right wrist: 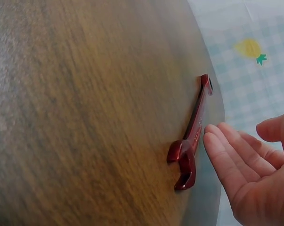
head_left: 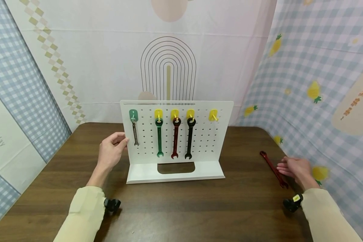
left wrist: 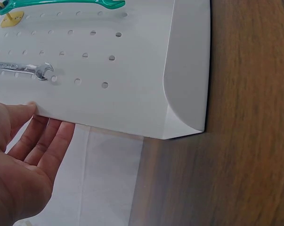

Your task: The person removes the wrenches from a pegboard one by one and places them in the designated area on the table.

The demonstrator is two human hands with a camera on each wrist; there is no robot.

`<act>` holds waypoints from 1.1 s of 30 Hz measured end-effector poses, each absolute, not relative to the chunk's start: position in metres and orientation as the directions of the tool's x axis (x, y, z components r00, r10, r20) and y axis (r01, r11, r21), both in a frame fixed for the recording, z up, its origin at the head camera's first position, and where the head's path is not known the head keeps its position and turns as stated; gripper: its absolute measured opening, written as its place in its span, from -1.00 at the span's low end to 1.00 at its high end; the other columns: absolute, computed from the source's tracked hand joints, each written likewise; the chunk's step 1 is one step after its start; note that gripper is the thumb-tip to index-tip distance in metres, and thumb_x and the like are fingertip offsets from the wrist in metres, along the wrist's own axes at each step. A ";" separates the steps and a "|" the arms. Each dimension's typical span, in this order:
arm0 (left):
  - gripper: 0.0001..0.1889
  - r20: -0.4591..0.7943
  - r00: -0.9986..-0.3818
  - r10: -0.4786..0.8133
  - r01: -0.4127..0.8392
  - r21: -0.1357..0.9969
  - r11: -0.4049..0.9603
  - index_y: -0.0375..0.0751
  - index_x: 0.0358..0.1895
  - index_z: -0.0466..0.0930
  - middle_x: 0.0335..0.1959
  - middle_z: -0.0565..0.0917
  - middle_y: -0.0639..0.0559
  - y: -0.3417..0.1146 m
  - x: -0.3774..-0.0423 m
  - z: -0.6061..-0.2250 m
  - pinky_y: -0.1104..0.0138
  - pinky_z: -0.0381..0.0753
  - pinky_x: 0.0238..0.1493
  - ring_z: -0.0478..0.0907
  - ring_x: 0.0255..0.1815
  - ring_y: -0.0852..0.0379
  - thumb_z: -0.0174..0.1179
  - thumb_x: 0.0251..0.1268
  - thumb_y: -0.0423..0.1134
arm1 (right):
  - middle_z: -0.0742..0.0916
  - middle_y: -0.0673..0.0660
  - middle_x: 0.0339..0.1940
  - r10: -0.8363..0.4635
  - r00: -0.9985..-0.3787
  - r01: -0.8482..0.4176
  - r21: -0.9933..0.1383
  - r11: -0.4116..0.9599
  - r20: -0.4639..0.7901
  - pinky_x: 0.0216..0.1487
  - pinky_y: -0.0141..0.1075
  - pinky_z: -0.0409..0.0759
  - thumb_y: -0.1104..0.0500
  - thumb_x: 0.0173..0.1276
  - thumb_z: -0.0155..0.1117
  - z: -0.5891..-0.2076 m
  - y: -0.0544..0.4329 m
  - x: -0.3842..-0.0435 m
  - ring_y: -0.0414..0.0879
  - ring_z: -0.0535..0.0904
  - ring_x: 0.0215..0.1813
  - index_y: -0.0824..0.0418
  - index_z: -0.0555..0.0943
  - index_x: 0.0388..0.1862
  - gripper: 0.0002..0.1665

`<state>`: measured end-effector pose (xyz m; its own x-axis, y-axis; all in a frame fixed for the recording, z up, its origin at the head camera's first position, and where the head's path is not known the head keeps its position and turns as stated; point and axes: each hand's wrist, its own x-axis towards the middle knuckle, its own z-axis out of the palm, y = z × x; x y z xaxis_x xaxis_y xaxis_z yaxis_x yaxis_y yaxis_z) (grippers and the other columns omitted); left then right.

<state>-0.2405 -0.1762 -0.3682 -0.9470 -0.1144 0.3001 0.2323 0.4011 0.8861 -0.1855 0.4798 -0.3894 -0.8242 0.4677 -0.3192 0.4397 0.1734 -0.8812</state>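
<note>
My left hand [head_left: 111, 150] pinches the left edge of a white pegboard [head_left: 204, 144], thumb in front and fingertips behind, as the left wrist view shows. On the board hang a small silver wrench [head_left: 135, 133], a green wrench [head_left: 159, 139], a dark red wrench [head_left: 175, 139] and a black wrench [head_left: 189, 139]. Another red wrench [head_left: 272, 168] lies on the table at the far right. Just right of it is my right hand [right wrist: 259, 174], fingers extended and holding nothing; in the right wrist view the fingertips look close to the shaft but not closed around it.
A yellow hook [head_left: 213, 115] at the board's right side carries no wrench. The board stands on a white base [head_left: 145, 173] with a cut-out, on a brown wooden table [head_left: 181, 208]. Patterned cloth [head_left: 308, 67] borders the table at the right and back.
</note>
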 end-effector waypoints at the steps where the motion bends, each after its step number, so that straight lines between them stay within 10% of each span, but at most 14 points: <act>1: -0.76 0.300 -0.947 -0.115 0.232 0.887 0.400 -0.34 0.10 0.69 -0.04 0.75 -0.36 -0.176 -0.241 -0.368 0.60 0.66 -0.29 0.62 -0.37 0.44 0.27 0.56 -0.25 | 0.79 -0.05 -0.51 0.465 -0.827 0.438 -0.882 0.177 -0.317 -0.19 -0.22 0.85 0.15 0.72 -0.06 -0.389 0.480 -0.186 -0.15 0.83 -0.40 0.54 0.36 0.44 -0.45; 13: -0.76 0.309 -0.945 -0.109 0.243 0.884 0.399 -0.34 0.10 0.69 -0.04 0.75 -0.35 -0.176 -0.242 -0.369 0.59 0.68 -0.28 0.63 -0.36 0.44 0.26 0.57 -0.26 | 0.83 -0.09 -0.41 0.338 -0.895 0.355 -0.923 0.146 -0.291 -0.08 -0.21 0.84 0.16 0.70 0.04 -0.381 0.465 -0.189 -0.19 0.83 -0.29 0.52 0.33 0.49 -0.43; 33: -0.75 0.293 -0.950 -0.111 0.228 0.890 0.394 -0.36 0.11 0.68 -0.03 0.75 -0.37 -0.176 -0.241 -0.368 0.59 0.67 -0.29 0.62 -0.38 0.44 0.26 0.57 -0.26 | 0.86 -0.06 -0.29 0.125 -0.974 0.195 -0.980 0.043 -0.188 0.01 -0.25 0.83 0.12 0.66 0.20 -0.371 0.419 -0.194 -0.18 0.85 -0.15 -0.02 0.72 -0.16 -0.83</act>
<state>-0.2405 -0.1763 -0.3684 -0.9498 -0.1111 0.2926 0.2281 0.3944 0.8902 -0.1936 0.4188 -0.3712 -0.9742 0.1251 -0.1879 0.1946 0.0434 -0.9799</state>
